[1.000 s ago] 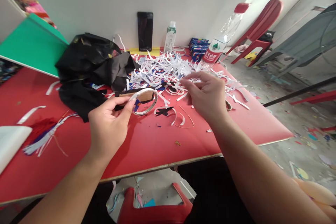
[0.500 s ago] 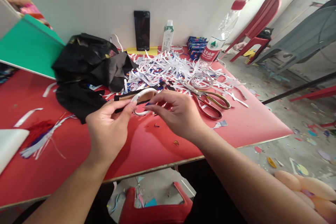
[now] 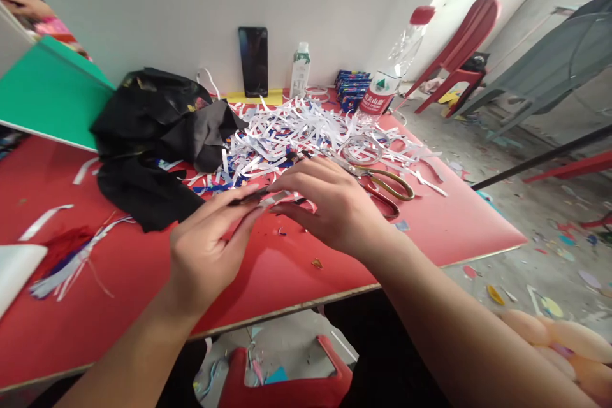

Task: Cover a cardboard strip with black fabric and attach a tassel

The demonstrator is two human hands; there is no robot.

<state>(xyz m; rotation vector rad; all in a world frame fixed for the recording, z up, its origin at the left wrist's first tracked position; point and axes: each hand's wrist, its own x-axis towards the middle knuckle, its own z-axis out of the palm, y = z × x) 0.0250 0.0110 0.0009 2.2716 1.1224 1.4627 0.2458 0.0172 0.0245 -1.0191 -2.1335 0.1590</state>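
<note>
Left hand: the left hand [image 3: 208, 248] is seen at centre frame above the red worktop [image 3: 268, 268], its thumb and fingers pinched on a thin flat dark piece with a white strip [image 3: 261, 197].
Right hand: the right hand [image 3: 329, 207] is placed just right of the left, its fingertips [image 3: 277, 194] closed on the same piece from the other side, so that both hands meet over it.
Held piece: it is kept just above the worktop at centre frame, mostly hidden by the fingers; whether it is a ring or a strip cannot be told.
Scissors: a pair of scissors with gold and red handles [image 3: 389, 188] is laid on the worktop just right of the right hand, partly covered by it.
Scraps: a heap of white, blue and red paper strips [image 3: 296, 131] is spread behind the hands, in the upper middle of the frame.
Black material: a crumpled black cloth or bag [image 3: 153, 134] is piled to the left of the heap.
Back wall: a black phone [image 3: 253, 62] is leant upright against the wall, with a small white and green bottle [image 3: 299, 70] beside it, and a clear plastic bottle with a red cap and red label [image 3: 389, 70] is seen tilted further right.
Left edge: a green board [image 3: 52, 95] is seen at upper left, and a bundle of red and white strips [image 3: 71, 248] is laid at the left of the worktop.
</note>
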